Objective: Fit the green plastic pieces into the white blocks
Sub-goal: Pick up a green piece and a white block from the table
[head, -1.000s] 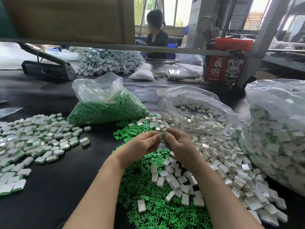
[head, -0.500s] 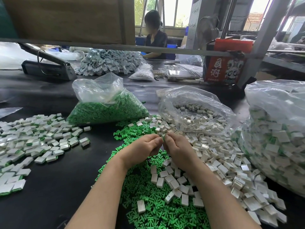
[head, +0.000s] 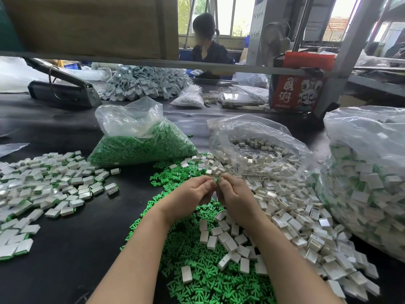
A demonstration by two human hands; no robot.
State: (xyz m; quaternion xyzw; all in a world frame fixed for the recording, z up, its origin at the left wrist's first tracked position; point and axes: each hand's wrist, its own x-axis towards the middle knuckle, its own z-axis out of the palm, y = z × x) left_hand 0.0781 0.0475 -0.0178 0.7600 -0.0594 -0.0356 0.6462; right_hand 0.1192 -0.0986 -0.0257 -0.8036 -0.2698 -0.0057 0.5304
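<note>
The hands barely shift, left hand (head: 191, 194) and right hand (head: 235, 195) pinching one green piece (head: 217, 180); squaring it first should help.

Your black counter (head: 65, 249) carries: loose green pieces (head: 197, 260) before you, white blocks (head: 285, 205) spilling rightward, fitted blocks (head: 43, 185) at left, a green-filled bag (head: 140, 141), a white-block bag (head: 258, 145), and a full bag (head: 368, 183) at right.
</note>
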